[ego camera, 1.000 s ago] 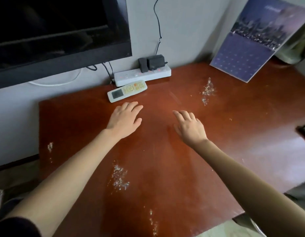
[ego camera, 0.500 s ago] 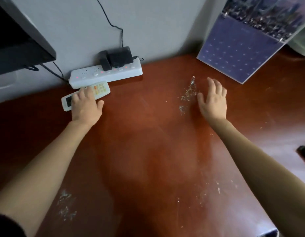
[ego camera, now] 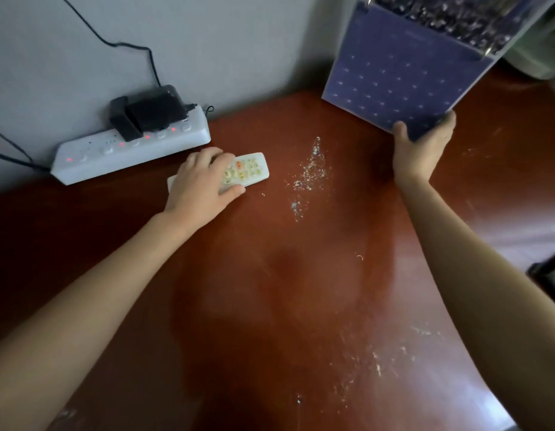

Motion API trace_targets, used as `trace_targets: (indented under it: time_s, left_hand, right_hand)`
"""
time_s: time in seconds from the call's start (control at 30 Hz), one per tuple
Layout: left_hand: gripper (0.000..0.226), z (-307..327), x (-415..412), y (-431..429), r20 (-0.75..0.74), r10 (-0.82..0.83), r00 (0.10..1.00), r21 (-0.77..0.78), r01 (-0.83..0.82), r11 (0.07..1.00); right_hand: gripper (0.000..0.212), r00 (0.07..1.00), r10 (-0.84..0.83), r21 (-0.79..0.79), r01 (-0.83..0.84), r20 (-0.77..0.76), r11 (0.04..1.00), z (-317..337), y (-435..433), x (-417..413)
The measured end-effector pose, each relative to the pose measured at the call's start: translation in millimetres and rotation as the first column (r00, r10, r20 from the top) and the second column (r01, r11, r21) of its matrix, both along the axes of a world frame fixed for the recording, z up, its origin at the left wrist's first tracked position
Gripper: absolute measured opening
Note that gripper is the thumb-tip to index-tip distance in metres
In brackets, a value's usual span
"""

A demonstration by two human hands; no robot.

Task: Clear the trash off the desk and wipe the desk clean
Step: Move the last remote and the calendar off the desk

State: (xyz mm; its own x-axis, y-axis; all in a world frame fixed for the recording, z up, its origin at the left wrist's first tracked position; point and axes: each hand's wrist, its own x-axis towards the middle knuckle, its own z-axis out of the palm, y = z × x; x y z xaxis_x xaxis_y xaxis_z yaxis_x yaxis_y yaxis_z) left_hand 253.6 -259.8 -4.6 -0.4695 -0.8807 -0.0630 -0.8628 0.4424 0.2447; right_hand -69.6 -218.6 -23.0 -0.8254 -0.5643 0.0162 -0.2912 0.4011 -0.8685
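The left hand (ego camera: 204, 181) is curling its fingers and thumb around a white remote (ego camera: 249, 169), with a power strip (ego camera: 130, 147) just beyond its knuckles. The right hand (ego camera: 422, 147) is gripping the lower edge of a blue calendar (ego camera: 403, 82), thumb on its face. Scattered crumbs (ego camera: 307, 172) are lying on the counter (ego camera: 254, 290) between the two hands, and more specks (ego camera: 379, 362) are lying beside the right forearm.

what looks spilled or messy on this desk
Pale crumbs lie spilled on the desk, in a patch between the remote, gripped by the left hand, and the calendar, held at its lower edge by the right hand. A thinner scatter lies near the front right edge.
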Motion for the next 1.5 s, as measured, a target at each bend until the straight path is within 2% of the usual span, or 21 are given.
trace_targets:
  time_s: [0.07,0.13,0.17,0.23,0.4,0.57,0.73,0.9,1.23,1.5]
  left_hand:
    - [0.057,-2.5,-15.2,1.8,0.006,-0.048,0.999,0.009,0.048,0.999]
    - [0.057,-4.3,-23.3,3.3,0.019,-0.066,0.998,0.003,0.066,0.998]
    - [0.058,-4.6,-25.2,3.9,0.021,-0.071,0.997,0.002,0.071,0.997]
    - [0.059,-4.2,-25.7,4.7,0.024,-0.077,0.997,0.009,0.077,0.997]
    - [0.067,1.5,-20.7,4.3,0.066,-0.125,0.99,0.046,0.123,0.991]
    - [0.069,9.0,-15.9,10.8,0.094,-0.121,0.988,0.084,0.113,0.99]
    - [0.07,17.1,-0.6,36.9,0.105,-0.18,0.978,0.085,0.172,0.981]
    - [0.069,36.5,26.5,66.6,0.096,-0.242,0.966,0.067,0.236,0.969]
    - [0.07,76.3,148.3,142.1,0.044,-0.296,0.954,0.033,0.295,0.955]
    - [0.069,104.5,284.7,224.4,0.037,-0.326,0.945,0.035,0.325,0.945]
  right_hand:
    - [0.052,1.0,-0.017,-0.017,0.017,-0.005,1.0,3.5,2.7,-0.4]
    - [0.026,0.999,0.033,0.039,-0.032,-0.037,0.999,4.4,11.5,3.8]
    - [0.022,0.997,0.063,0.054,-0.061,-0.038,0.997,4.1,17.6,7.0]
    - [0.024,0.996,0.094,0.027,-0.093,-0.01,0.995,7.1,28.1,14.6]
    - [0.034,0.991,0.124,-0.189,-0.112,0.057,0.976,37.3,24.8,22.3]
    - [0.03,0.991,0.115,-0.195,-0.101,0.062,0.976,45.6,35.2,39.3]
    - [0.024,0.99,0.139,-0.209,-0.129,0.036,0.969,50.1,75.7,61.8]
    - [0.027,0.977,0.202,-0.226,-0.184,0.062,0.957,61.5,117.9,94.6]
    - [0.031,0.928,0.373,-0.216,-0.36,0.022,0.908,98.2,206.4,212.7]
    - [0.036,0.916,0.401,-0.183,-0.397,-0.02,0.899,114.1,303.1,345.4]
